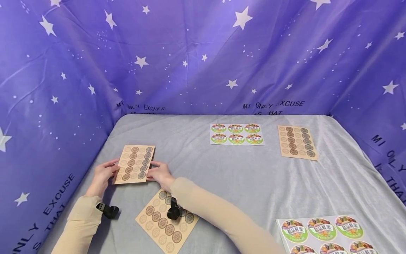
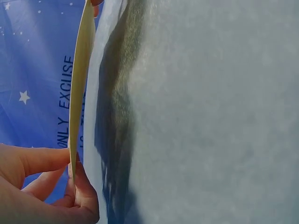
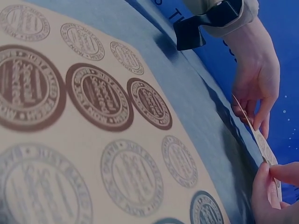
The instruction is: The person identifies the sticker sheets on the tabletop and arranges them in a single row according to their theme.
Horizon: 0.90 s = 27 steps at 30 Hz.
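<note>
Two hands: the left hand point(image 1: 103, 176) and the right hand point(image 1: 160, 174) pinch opposite side edges of one brown sticker sheet point(image 1: 134, 164).
Sheet's place: between both, neither clearly nearer; raised above the gray table point(image 1: 222, 183), toward its left side.
Long axis: points forward, far end slanting right.

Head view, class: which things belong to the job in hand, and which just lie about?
In use:
left hand
right hand
tan rectangular paper sheet of round stickers, held by both

Apparently lying about:
near tan sticker sheet
far-right tan sticker sheet
far white rectangular sheet of round fruit stickers
near-right white sheet
</note>
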Available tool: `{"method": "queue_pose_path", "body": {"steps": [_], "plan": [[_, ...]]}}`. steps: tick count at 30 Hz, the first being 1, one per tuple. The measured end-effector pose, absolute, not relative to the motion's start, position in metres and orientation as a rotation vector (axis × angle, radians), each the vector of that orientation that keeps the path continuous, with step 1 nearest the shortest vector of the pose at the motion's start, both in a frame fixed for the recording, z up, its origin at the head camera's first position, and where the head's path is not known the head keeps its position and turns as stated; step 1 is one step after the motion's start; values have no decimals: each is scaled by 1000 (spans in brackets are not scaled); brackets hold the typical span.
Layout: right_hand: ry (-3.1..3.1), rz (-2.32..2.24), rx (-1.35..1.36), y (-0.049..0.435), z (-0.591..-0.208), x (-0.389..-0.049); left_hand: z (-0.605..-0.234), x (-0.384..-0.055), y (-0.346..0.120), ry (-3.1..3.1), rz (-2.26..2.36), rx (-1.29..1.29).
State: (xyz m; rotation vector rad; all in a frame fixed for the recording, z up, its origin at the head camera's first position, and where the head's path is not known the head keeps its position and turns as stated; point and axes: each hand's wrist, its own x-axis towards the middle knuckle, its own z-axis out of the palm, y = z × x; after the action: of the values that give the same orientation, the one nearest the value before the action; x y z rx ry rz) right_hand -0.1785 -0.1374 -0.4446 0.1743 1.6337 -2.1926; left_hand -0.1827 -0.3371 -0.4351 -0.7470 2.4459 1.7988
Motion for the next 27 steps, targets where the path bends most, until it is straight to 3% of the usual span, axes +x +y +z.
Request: {"method": "queue_pose_path", "body": {"steps": [27], "plan": [[1743,-2084,136,-149,-457,-177,-436,-177,-343,2467,1747,-770]]}}
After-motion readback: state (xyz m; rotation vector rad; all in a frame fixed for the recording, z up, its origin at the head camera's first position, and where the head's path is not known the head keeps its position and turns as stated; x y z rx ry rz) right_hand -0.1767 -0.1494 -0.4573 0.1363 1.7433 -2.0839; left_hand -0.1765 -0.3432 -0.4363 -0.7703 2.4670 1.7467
